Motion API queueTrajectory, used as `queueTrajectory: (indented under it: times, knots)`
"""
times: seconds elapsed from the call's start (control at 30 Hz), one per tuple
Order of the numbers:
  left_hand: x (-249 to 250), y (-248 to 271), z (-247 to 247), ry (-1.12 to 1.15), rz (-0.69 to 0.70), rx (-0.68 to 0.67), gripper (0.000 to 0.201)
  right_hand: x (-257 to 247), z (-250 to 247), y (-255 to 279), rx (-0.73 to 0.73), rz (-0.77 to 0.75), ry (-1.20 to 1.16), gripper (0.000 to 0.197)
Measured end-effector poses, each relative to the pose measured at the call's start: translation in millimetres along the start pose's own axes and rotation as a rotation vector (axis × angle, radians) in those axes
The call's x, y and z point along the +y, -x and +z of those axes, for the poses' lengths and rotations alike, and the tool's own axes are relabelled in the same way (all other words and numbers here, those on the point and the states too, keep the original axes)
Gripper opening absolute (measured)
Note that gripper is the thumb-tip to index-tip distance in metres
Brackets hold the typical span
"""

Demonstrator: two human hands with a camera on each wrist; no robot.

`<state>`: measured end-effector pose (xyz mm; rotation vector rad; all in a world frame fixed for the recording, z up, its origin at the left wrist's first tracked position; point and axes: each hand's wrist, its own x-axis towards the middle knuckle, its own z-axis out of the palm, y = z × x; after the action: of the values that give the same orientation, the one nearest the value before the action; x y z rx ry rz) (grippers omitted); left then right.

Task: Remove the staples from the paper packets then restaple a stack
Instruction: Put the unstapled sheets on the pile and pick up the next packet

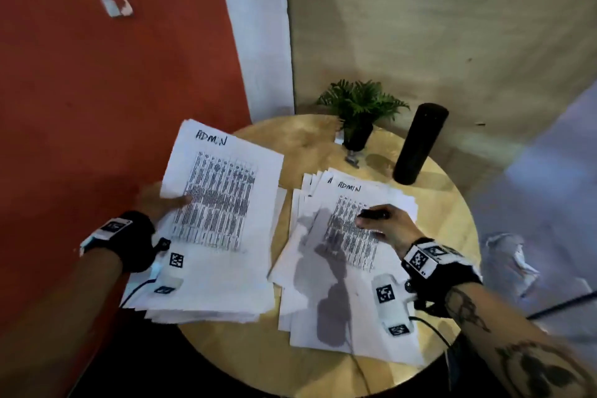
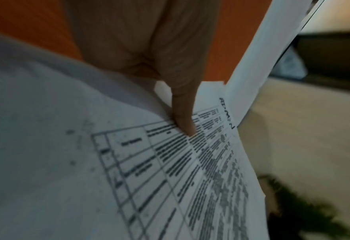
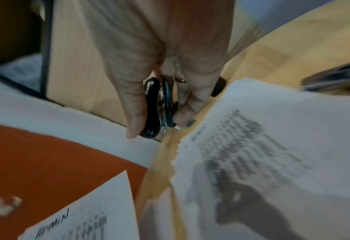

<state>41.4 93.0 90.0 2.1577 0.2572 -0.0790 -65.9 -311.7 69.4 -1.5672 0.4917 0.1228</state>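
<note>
Two stacks of printed sheets headed "ADMIN" lie on a round wooden table (image 1: 310, 139). My left hand (image 1: 176, 202) pinches the left stack (image 1: 223, 203) at its left edge, which hangs past the table rim. The thumb (image 2: 184, 116) presses on the top sheet (image 2: 170, 178) and the fingers are hidden underneath. My right hand (image 1: 378, 221) hovers over the fanned right stack (image 1: 339, 268) and grips a black staple remover (image 1: 374, 213). In the right wrist view the staple remover (image 3: 155, 105) sits between thumb and fingers, jaws pointing down, near the top corner of the right stack (image 3: 262, 146).
A small potted plant (image 1: 358, 107) and a tall black cylinder (image 1: 420, 142) stand at the back of the table. A small grey metal object (image 1: 353, 158), possibly the stapler, lies by the pot. The floor is red to the left, with walls behind.
</note>
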Motion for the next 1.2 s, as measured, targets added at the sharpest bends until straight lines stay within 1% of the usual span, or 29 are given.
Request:
queueTrajectory:
  times: [0.07, 0.1, 0.17, 0.23, 0.27, 0.3, 0.33, 0.37, 0.4, 0.43, 0.47, 0.53, 0.6, 0.67, 0.7, 0.73, 0.77, 0.83, 0.87, 0.93, 1.0, 1.03, 1.07, 1.13, 1.17, 1.2]
  knots:
    - [-24.7, -9.5, 10.6, -0.146, -0.056, -0.015, 0.051, 34.4, 2.5, -3.9, 0.01, 0.05, 0.167, 0.024]
    - [-37.8, -15.3, 17.6, -0.205, -0.068, -0.017, 0.054, 52.2, 3.9, -6.8, 0.023, 0.083, 0.197, 0.026]
    - [-54.5, -23.1, 25.8, -0.294, -0.109, -0.018, 0.061, 79.1, 4.3, -9.8, 0.048, 0.142, 0.148, 0.028]
    - [-70.3, -36.7, 31.0, -0.327, -0.177, -0.029, 0.073, 101.3, 3.4, -14.4, 0.032, 0.175, 0.15, 0.027]
    - [-77.0, -42.1, 33.5, -0.33, -0.221, -0.055, 0.085, 108.9, 3.7, -15.3, 0.024, 0.19, 0.171, 0.026]
    - [-85.6, -50.2, 33.9, -0.352, -0.237, -0.064, 0.103, 111.0, 3.3, -13.4, 0.016, 0.197, 0.177, 0.026]
    - [-92.9, -59.1, 37.1, -0.431, -0.244, -0.074, 0.118, 113.6, 3.0, -13.9, 0.026, 0.218, 0.152, 0.026]
    - [-98.0, -69.8, 41.1, -0.524, -0.232, -0.077, 0.125, 113.5, 2.7, -13.9, 0.04, 0.237, 0.116, 0.028]
    - [-94.2, -75.4, 47.9, -0.613, -0.193, -0.074, 0.124, 112.8, 2.0, -14.1, 0.05, 0.25, 0.072, 0.029]
    - [-81.9, -74.4, 58.3, -0.686, -0.142, -0.068, 0.115, 112.0, 1.1, -13.6, 0.051, 0.27, 0.026, 0.029]
    - [-61.4, -67.7, 70.4, -0.726, -0.072, -0.059, 0.102, 109.3, 1.0, -11.6, 0.054, 0.277, -0.016, 0.029]
    - [-22.5, -57.1, 109.4, -0.718, 0.07, -0.082, 0.072, 109.6, -0.5, -11.4, 0.06, 0.279, -0.059, 0.032]
    - [13.8, -46.6, 155.4, -0.626, 0.165, -0.2, 0.053, 109.4, -1.0, -12.2, 0.074, 0.294, -0.077, 0.034]
    - [35.9, -38.4, 200.4, -0.538, 0.151, -0.362, 0.049, 109.2, -0.8, -13.2, 0.067, 0.313, -0.086, 0.034]
    - [42.9, -32.4, 221.2, -0.531, 0.098, -0.431, 0.054, 108.8, -2.8, -13.4, 0.062, 0.317, -0.097, 0.032]
    - [46.3, -27.5, 240.0, -0.538, 0.045, -0.468, 0.062, 106.6, -2.8, -12.4, 0.057, 0.314, -0.118, 0.03]
    - [48.4, -22.7, 256.3, -0.553, -0.01, -0.467, 0.072, 106.5, -4.3, -12.1, 0.051, 0.316, -0.138, 0.029]
    - [45.5, -16.1, 274.1, -0.62, -0.081, -0.408, 0.087, 107.1, -4.1, -12.3, 0.044, 0.317, -0.159, 0.031]
    - [44.5, -14.9, 280.0, -0.626, -0.106, -0.381, 0.091, 107.9, -4.6, -12.6, 0.042, 0.318, -0.161, 0.032]
    - [42.9, -16.1, 285.5, -0.591, -0.162, -0.383, 0.094, 108.9, -4.8, -12.3, 0.034, 0.314, -0.165, 0.031]
    - [45.6, -16.6, 284.8, -0.542, -0.147, -0.403, 0.088, 111.1, -5.5, -13.2, 0.022, 0.317, -0.168, 0.03]
    - [47.3, -16.2, 281.7, -0.494, -0.135, -0.395, 0.082, 110.5, -5.1, -12.5, 0.014, 0.312, -0.172, 0.029]
    - [47.7, -18.0, 279.9, -0.451, -0.11, -0.371, 0.074, 109.3, -4.5, -11.2, 0.012, 0.308, -0.187, 0.029]
    - [46.6, -23.7, 279.4, -0.409, -0.016, -0.281, 0.053, 106.7, -5.1, -8.9, 0.005, 0.302, -0.222, 0.029]
    - [49.2, -24.2, 277.5, -0.42, 0.015, -0.26, 0.043, 105.8, -5.4, -8.2, 0.0, 0.301, -0.243, 0.03]
    - [52.1, -24.1, 276.9, -0.453, 0.022, -0.275, 0.035, 104.0, -5.6, -6.5, -0.002, 0.3, -0.266, 0.03]
